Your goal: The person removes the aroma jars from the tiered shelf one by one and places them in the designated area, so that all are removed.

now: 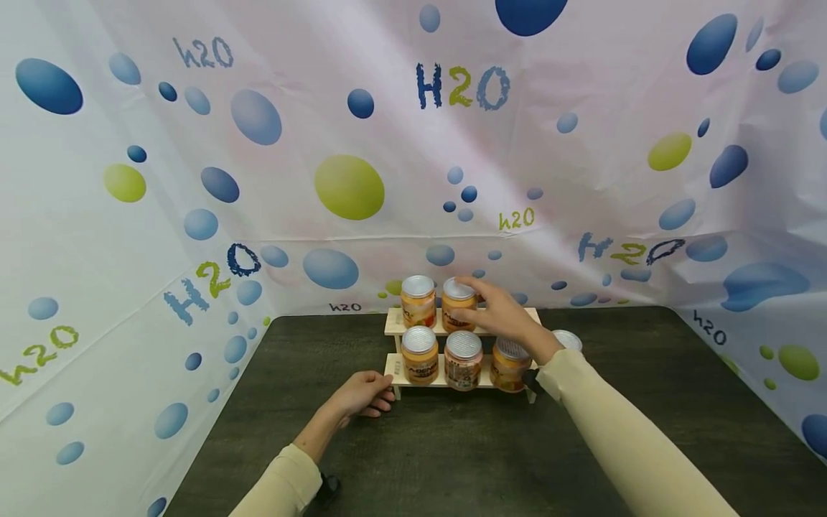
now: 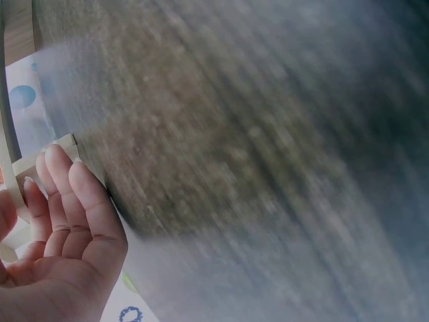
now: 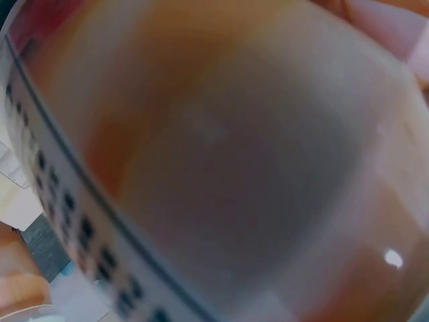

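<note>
A two-tier wooden rack point(image 1: 394, 365) carries several orange labelled cans with silver lids. On its upper tier, my right hand point(image 1: 500, 312) grips the right-hand can point(image 1: 457, 301), thumb across the front and a finger at the lid. My left hand point(image 1: 358, 395) pinches the left end of the lower tier; in the left wrist view that hand point(image 2: 67, 228) has its fingers curled at the pale wood. The other upper can point(image 1: 418, 305) stands to the left. A close can point(image 3: 221, 161) fills most of the right wrist view, hiding the grip.
Along the lower tier stand a left can point(image 1: 420, 359), a middle can point(image 1: 463, 366) and a right can point(image 1: 507, 370) beneath my right forearm. Another lid point(image 1: 568, 340) shows behind that wrist. A patterned curtain point(image 1: 388, 201) hangs behind the dark table point(image 1: 452, 452).
</note>
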`<state>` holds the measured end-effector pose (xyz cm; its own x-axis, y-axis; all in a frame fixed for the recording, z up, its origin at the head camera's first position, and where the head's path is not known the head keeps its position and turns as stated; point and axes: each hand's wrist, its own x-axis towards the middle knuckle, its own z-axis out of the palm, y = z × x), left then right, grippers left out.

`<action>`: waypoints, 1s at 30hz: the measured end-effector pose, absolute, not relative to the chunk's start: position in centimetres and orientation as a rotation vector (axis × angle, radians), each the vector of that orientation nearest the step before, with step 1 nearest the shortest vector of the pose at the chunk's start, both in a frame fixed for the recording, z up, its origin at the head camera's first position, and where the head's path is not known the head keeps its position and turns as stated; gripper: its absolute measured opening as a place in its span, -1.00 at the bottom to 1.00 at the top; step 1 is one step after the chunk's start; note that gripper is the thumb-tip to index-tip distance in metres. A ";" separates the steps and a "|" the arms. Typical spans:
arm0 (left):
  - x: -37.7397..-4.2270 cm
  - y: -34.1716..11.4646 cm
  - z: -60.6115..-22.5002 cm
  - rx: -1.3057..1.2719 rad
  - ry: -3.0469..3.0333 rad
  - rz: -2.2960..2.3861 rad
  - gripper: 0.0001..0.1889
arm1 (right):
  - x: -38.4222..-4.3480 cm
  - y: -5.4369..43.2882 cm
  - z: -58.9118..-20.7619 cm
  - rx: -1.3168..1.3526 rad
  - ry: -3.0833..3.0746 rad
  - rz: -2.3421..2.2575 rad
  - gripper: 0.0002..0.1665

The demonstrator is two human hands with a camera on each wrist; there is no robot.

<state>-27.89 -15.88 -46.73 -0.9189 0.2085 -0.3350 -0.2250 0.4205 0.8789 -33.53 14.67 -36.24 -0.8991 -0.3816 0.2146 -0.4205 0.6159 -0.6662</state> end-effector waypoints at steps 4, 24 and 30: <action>-27.9 -15.9 -46.7 -0.019 2.287 1.503 -0.58 | -33.6 14.6 -36.3 0.675 -2.789 1.162 -0.13; -27.9 -15.8 -46.8 -0.011 2.289 1.503 -0.58 | -33.5 14.1 -35.9 0.613 -2.826 1.055 -0.19; -27.8 -15.8 -46.7 -0.016 2.290 1.506 -0.58 | -33.6 13.8 -35.8 0.601 -2.827 1.050 -0.24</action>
